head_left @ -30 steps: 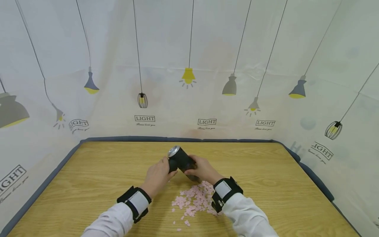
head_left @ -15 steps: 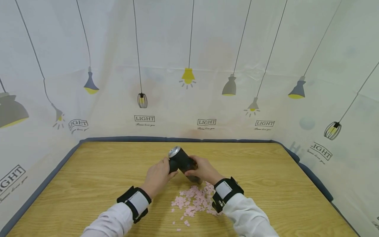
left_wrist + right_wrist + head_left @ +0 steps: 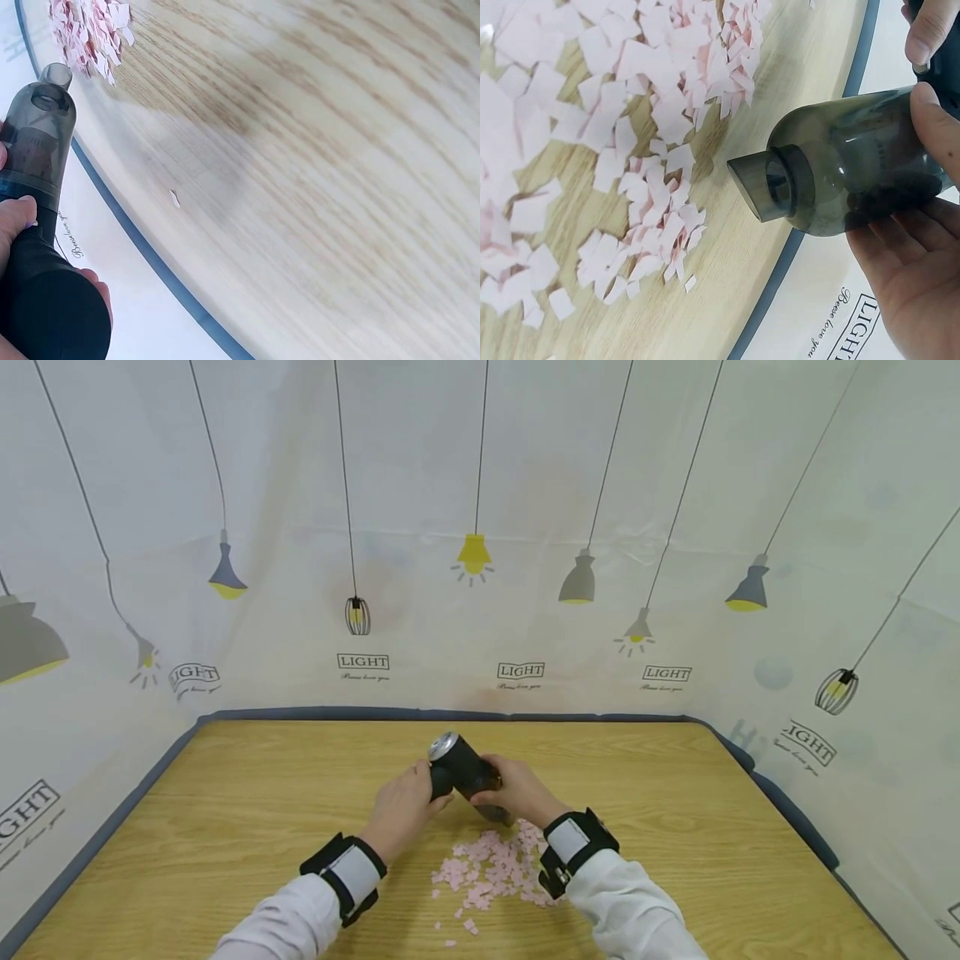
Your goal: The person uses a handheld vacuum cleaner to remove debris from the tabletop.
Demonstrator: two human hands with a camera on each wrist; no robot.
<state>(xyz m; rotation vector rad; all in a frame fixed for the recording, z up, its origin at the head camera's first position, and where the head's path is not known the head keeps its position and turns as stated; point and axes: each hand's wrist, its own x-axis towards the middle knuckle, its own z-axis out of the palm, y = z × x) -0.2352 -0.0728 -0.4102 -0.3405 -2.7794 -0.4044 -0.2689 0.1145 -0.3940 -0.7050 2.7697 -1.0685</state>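
Observation:
A black handheld vacuum cleaner [image 3: 463,767] is held tilted over the table, its silver-rimmed end up and its nozzle end down. My left hand [image 3: 405,802] grips its handle. My right hand [image 3: 519,787] holds the smoky see-through dust cup [image 3: 847,165], thumb on one side and fingers on the other. In the right wrist view the slanted nozzle [image 3: 757,186] points toward a spread of pale pink paper scraps [image 3: 615,97]. Those scraps lie in a loose patch just in front of the nozzle. The left wrist view shows the nozzle [image 3: 56,76] near the pile's edge.
The wood-grain table [image 3: 262,827] has a dark blue padded edge [image 3: 330,712] along its back and sides. A white curtain [image 3: 420,460] printed with lamps surrounds it. One stray scrap [image 3: 175,198] lies apart from the pile.
The head view has shifted very slightly. Both hands keep the same hold on the vacuum cleaner, and the scraps look nearly the same.

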